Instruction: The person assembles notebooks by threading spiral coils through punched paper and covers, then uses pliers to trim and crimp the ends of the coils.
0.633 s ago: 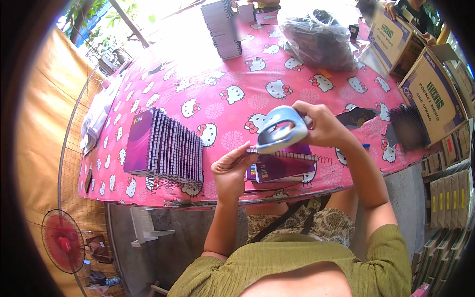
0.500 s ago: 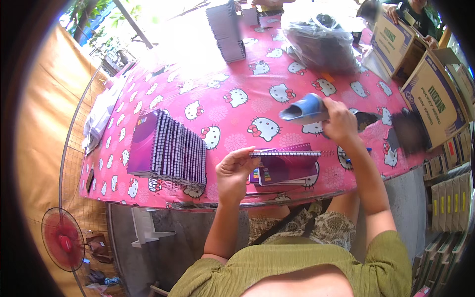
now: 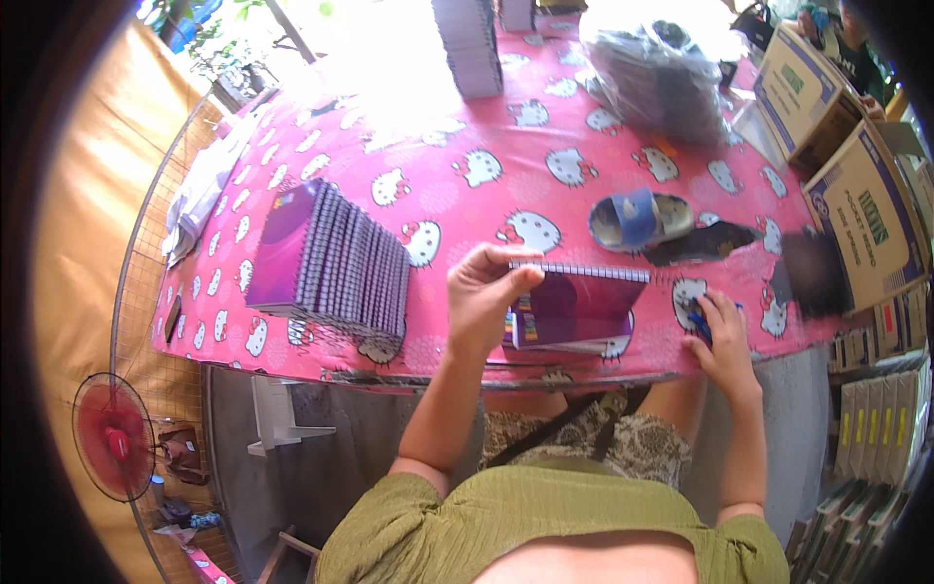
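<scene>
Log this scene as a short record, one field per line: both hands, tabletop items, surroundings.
Left hand: pinching a purple spiral notebook at the left end of its bound edge
Right hand: fingers over a small blue tool; exact kind and grip unclear
Left on table: stack of purple notebooks, coils facing right
Beyond the right hand: blue slipper, lying on the table
Table cover: pink, cat-face print, torn beside the slipper
Far right: cardboard boxes
</scene>
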A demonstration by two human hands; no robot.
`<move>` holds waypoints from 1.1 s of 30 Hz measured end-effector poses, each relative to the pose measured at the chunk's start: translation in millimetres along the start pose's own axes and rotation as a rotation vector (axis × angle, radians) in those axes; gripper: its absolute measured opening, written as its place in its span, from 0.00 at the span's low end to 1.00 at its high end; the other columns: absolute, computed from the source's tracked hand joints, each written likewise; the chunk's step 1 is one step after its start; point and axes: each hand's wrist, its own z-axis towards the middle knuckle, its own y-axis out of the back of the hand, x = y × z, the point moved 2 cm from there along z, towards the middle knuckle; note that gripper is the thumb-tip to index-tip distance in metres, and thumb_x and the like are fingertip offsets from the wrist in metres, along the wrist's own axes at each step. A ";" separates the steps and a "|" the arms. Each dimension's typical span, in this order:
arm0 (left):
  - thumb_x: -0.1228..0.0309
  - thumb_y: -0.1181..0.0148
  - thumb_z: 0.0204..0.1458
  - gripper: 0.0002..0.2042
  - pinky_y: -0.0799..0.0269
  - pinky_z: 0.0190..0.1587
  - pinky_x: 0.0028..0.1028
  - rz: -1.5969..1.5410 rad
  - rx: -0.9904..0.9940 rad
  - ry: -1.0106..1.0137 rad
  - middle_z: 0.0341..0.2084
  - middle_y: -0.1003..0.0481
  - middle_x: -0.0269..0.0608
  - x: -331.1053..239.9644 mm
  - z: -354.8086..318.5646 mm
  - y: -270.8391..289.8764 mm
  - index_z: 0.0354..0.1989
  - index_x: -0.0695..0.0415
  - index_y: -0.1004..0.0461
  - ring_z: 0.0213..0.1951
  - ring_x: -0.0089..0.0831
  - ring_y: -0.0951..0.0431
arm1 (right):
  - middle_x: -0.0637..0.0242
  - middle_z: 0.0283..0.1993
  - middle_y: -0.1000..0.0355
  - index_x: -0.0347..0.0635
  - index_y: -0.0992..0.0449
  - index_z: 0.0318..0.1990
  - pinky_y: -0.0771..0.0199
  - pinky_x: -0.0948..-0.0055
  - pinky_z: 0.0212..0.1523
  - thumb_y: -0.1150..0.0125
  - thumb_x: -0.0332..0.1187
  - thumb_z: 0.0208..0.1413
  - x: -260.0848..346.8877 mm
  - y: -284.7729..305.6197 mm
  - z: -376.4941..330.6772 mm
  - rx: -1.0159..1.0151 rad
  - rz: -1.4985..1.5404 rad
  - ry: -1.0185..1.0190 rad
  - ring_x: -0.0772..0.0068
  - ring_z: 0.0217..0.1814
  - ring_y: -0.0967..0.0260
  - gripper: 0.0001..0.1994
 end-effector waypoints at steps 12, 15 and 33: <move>0.85 0.30 0.38 0.11 0.23 0.39 0.29 0.863 0.003 -0.772 0.34 0.19 0.48 -48.6 -24.3 -62.2 0.32 0.63 0.22 0.37 0.36 0.19 | 0.55 0.43 0.27 0.37 0.25 0.45 0.28 0.60 0.48 0.31 0.33 0.47 141.0 71.9 28.8 -0.332 0.587 0.326 0.54 0.45 0.29 0.18; 0.89 0.33 0.37 0.13 0.23 0.39 0.29 0.830 0.012 -0.795 0.34 0.19 0.48 -45.4 -28.6 -66.0 0.33 0.63 0.21 0.37 0.36 0.19 | 0.55 0.42 0.26 0.36 0.25 0.45 0.28 0.59 0.47 0.31 0.33 0.47 167.5 80.8 38.3 -0.385 0.554 0.414 0.53 0.44 0.29 0.18; 0.71 0.37 0.55 0.12 0.27 0.39 0.21 0.591 -0.697 -0.930 0.32 0.23 0.46 -218.5 -16.0 30.0 0.24 0.56 0.35 0.34 0.24 0.23 | 0.54 0.44 0.27 0.37 0.27 0.47 0.31 0.59 0.49 0.32 0.31 0.47 61.9 23.6 48.8 -0.392 0.452 -0.129 0.54 0.47 0.30 0.18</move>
